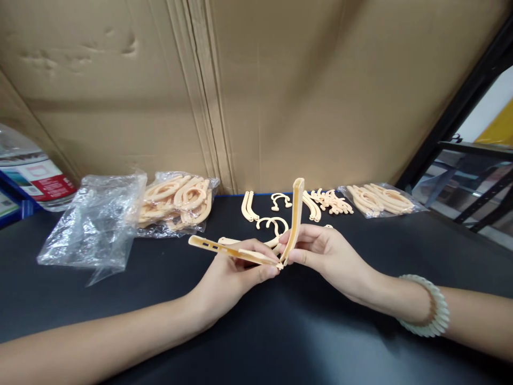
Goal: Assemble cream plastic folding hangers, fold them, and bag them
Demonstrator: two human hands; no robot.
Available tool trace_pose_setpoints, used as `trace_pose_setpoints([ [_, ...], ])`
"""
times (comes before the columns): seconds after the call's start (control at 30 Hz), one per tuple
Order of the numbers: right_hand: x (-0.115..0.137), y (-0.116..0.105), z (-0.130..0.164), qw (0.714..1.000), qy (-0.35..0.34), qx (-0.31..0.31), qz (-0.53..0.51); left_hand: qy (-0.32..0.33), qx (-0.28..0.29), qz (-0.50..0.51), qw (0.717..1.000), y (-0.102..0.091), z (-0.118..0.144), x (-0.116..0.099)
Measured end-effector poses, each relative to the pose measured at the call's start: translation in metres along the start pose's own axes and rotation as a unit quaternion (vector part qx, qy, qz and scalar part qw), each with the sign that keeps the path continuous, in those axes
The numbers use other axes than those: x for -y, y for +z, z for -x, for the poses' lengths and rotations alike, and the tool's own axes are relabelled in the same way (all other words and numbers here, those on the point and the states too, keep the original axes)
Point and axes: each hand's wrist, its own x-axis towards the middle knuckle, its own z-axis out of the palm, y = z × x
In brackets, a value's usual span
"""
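Observation:
My left hand (236, 272) is closed around a beige plastic hanger arm (208, 245), a long slotted piece that points to the left. My right hand (320, 254) pinches a second, curved hanger arm (297, 214), which stands almost upright with its hollow side showing. The lower ends of both arms meet between my fingertips at a small joint piece (280, 265); whether they are fastened there I cannot tell. Just behind my hands lie curved hanger hooks (276, 222), partly hidden by my fingers.
Loose hanger arms (249, 206) and a pile of small beige pieces (332, 202) lie at the back of the black table (256, 342). Bagged hangers (176, 200) and an empty-looking clear bag (96, 219) are left, another bagged set (380, 199) right. Cardboard (320, 96) stands behind.

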Motion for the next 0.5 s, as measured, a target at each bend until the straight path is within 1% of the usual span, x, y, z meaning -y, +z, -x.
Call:
trace_pose_setpoints([
  [0.23, 0.0038, 0.0037, 0.0021, 0.999, -0.04, 0.031, 0.013, 0.003, -0.029, 0.022, 0.999, 0.0013, 0.0027, 0.0034],
  [0.37, -0.0002, 0.0044, 0.0034, 0.999, -0.044, 0.009, 0.017, -0.027, -0.044, 0.062, 0.997, 0.0024, 0.0033, 0.0048],
  [0.5, -0.0052, 0.0062, 0.0019, 0.998, -0.051, -0.019, 0.028, -0.047, -0.051, 0.076, 0.995, 0.0028, 0.0032, 0.0058],
])
